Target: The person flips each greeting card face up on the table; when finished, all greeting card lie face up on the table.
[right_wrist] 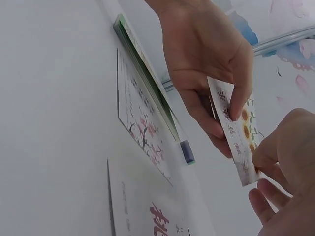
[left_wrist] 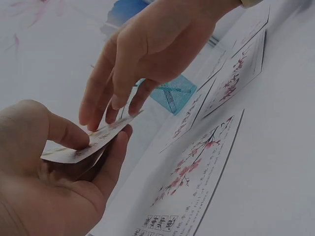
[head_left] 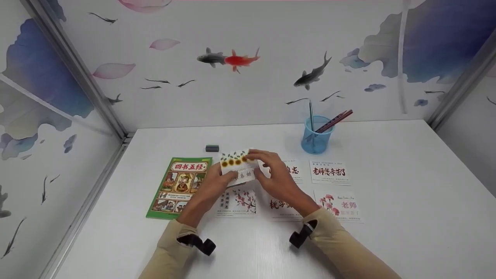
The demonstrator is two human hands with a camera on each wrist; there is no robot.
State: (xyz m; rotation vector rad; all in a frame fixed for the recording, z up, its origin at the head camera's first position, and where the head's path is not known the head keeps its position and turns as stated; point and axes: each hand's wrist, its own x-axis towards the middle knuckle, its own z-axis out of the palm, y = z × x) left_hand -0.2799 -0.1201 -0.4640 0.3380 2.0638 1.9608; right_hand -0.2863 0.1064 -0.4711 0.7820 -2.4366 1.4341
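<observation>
Over the table, my left hand (head_left: pixel 211 184) grips a small card printed with sunflowers (head_left: pixel 242 169), thumb on its face and fingers underneath. In the left wrist view a second layer shows beneath this sunflower card (left_wrist: pixel 101 137). The right hand (head_left: pixel 282 178) holds the card's right side, its index finger over the flowers and its thumb by the lower corner. Below the hands lies a plum blossom card (head_left: pixel 244 201). A card with red lettering (head_left: pixel 286 213) is partly hidden by the right forearm.
Left of the hands lies a green-bordered book (head_left: pixel 162 205). A dark eraser-like block (head_left: pixel 212 148) is behind it. Further right are a red-lettered card (head_left: pixel 330 172) and a pink flower card (head_left: pixel 341 205). A blue mesh cup (head_left: pixel 316 143) with pencils stands near the back wall.
</observation>
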